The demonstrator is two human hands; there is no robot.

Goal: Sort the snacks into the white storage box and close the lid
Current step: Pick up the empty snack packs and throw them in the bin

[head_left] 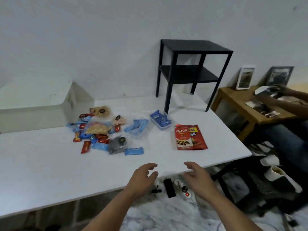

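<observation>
Meanwhile: Both Hands Hovering Empty Over the Table

Both the left hand [143, 176] and right hand [197, 175] are hanging over the white table's [50, 172] near edge, fingers loosely curled, holding nothing. The snack pile [98, 134] is lying mid-table, the red Astor packets [190, 137] sitting right of it. The white storage box [41, 104], lid on, is standing behind the pile to its left.

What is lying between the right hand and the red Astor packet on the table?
Nothing: the head view shows only bare white table between the right hand and the red Astor packet. The hand holds nothing.
</observation>
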